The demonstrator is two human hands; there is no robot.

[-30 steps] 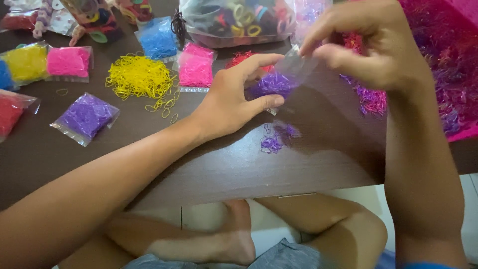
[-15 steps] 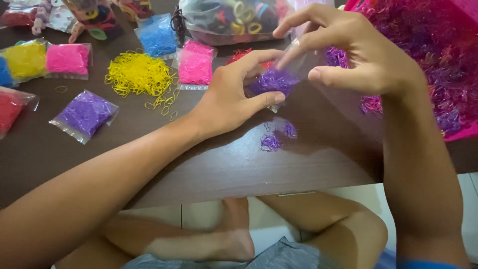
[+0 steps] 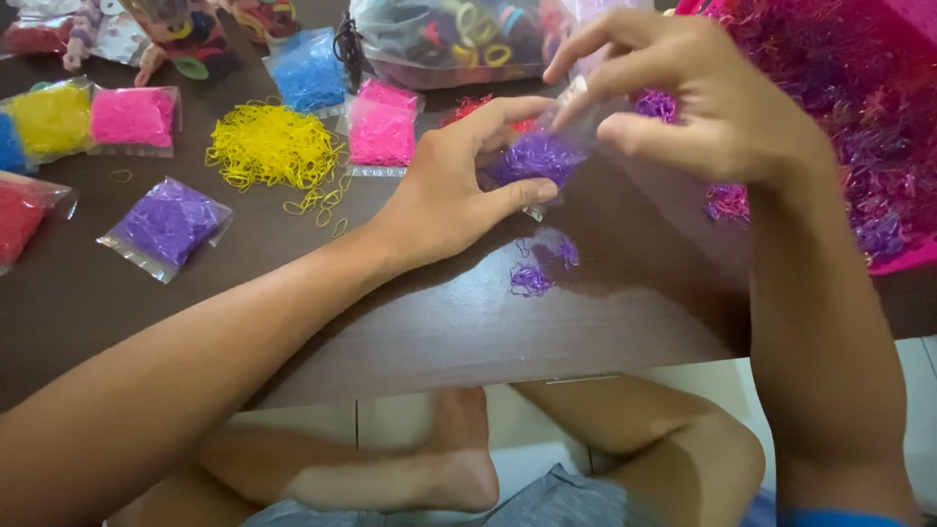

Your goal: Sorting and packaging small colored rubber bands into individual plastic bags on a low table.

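Head view: two hands fill a small clear bag [image 3: 539, 146] with purple bands over a dark surface [image 3: 410, 322].
Left hand [image 3: 459, 185] pinches the bag's lower part, thumb and fingers closed on it; right hand [image 3: 703, 107] grips the bag's top edge with fingertips closed on the plastic. Bag sits between the hands just above the surface, long axis tilted, mouth up-right toward the pink tray [image 3: 908, 256]. Looks partly filled, not sealed yet. A few loose purple bands [image 3: 535, 273] lie below it, still to pick up. Done packs nearby: purple pack [image 3: 168, 222], pink pack [image 3: 383, 132], blue pack [image 3: 307, 73]; yellow loose pile [image 3: 268, 146] unbagged.
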